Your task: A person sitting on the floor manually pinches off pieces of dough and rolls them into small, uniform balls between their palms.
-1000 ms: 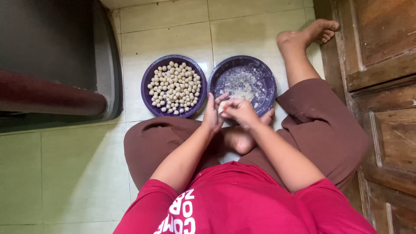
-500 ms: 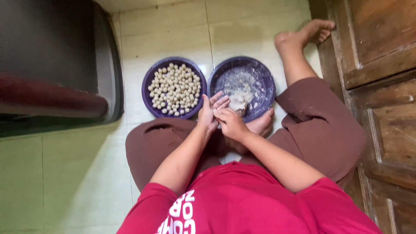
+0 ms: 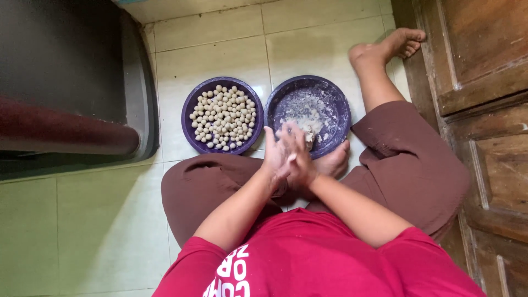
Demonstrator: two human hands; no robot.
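1. The left hand (image 3: 273,157) and right hand (image 3: 300,159) press flat together, palm to palm; whatever lies between them is hidden.
2. They hover over the near rim of a purple plate (image 3: 335,104) holding pale dough (image 3: 308,118).
3. Beside it, another purple plate (image 3: 190,115) carries small dough balls (image 3: 224,116).

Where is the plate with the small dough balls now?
In the head view, the plate of dough balls lies on the tiled floor, left of the floury plate, just beyond the left hand.
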